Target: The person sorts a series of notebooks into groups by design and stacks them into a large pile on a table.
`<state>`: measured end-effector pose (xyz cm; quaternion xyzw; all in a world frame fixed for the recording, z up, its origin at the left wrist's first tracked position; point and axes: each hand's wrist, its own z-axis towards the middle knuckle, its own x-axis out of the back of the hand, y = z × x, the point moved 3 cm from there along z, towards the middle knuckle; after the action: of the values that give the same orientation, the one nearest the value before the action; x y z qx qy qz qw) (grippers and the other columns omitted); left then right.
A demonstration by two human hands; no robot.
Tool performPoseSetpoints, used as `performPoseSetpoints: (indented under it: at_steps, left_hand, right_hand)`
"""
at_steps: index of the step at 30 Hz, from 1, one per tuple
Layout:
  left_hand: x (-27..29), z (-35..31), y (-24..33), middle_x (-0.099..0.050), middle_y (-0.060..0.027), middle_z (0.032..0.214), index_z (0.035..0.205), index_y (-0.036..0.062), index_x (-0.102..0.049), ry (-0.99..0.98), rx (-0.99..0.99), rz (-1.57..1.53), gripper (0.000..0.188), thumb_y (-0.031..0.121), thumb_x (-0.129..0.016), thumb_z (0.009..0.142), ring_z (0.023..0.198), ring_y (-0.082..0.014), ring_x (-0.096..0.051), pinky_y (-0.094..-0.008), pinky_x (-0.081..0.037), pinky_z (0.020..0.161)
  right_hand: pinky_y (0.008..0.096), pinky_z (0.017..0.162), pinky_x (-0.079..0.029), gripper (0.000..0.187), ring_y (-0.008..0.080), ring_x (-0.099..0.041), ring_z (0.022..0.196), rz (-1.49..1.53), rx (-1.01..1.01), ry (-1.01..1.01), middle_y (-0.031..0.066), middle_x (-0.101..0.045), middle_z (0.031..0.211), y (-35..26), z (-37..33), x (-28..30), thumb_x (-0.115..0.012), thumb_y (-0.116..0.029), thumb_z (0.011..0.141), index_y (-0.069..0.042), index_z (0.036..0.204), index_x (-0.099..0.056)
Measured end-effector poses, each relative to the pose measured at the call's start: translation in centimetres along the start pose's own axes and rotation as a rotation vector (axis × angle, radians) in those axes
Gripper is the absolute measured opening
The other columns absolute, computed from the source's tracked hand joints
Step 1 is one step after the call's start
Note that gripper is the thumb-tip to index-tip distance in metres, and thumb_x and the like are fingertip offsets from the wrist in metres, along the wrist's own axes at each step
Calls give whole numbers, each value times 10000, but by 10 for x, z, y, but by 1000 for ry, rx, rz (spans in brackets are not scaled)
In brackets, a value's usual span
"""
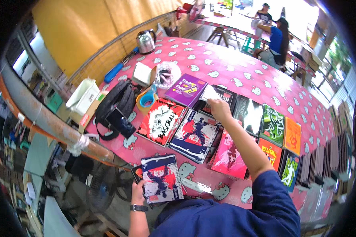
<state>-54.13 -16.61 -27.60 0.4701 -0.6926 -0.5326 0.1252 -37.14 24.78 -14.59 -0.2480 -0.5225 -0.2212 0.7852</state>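
My left hand (137, 193) grips a small stack of spiral notebooks near the table's front edge. The top notebook (161, 178) is white and navy with a red splash and a figure, and other covers peek out beneath it. My right hand (220, 110) reaches across, its fingers closed at a black notebook (225, 96) with a white patch; its fingertips are partly hidden. Close around it lie a purple notebook (186, 90), a matching white-and-navy notebook (195, 135), a red-and-black notebook (162, 120) and a pink notebook (229, 154).
Green (271, 125) and orange (292, 134) notebooks lie to the right, beside long stacks of notebooks (324, 162). At left are a black bag (116, 100), a phone (120, 122), a blue tape roll (147, 100) and a steel kettle (146, 41). People sit at a far table.
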Motion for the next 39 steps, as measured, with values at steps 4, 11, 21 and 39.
performPoseSetpoints:
  at_steps: [4, 11, 21, 39]
  left_hand:
    - [-2, 9, -2, -614, -98, 998, 1102, 22, -530, -128, 175, -277, 439, 397, -480, 878, 858, -217, -616, -357, -499, 773]
    - [13, 10, 9, -590, -93, 1027, 1193, 11, -471, -33, 84, 8, 498, 56, -661, 736, 895, -193, -583, -325, -473, 803]
    - [53, 52, 34, -592, -75, 1039, 1188, 24, -482, -158, 87, -111, 390, 200, -536, 844, 901, -171, -579, -314, -457, 811]
    - [36, 60, 40, -510, 35, 629, 743, 81, -531, -52, -58, 124, 126, 106, -650, 774, 524, -71, -445, -228, -352, 494]
  right_hand:
    - [352, 656, -489, 219, 258, -621, 711, 606, 338, -312, 138, -644, 811, -87, -51, 73, -590, -228, 785, -51, 908, -635]
    - [427, 989, -321, 586, 335, -366, 1224, 296, 331, -221, 191, -418, 1289, -201, -38, -37, -589, -420, 783, -41, 1214, -471]
    - [364, 803, -460, 319, 282, -582, 931, 448, 240, -647, 128, -626, 976, -214, -34, -16, -506, -210, 838, -149, 1146, -563]
    - [412, 601, -495, 174, 316, -615, 716, -285, 40, 45, 151, -607, 745, -77, 112, -82, -477, -67, 755, -80, 898, -575]
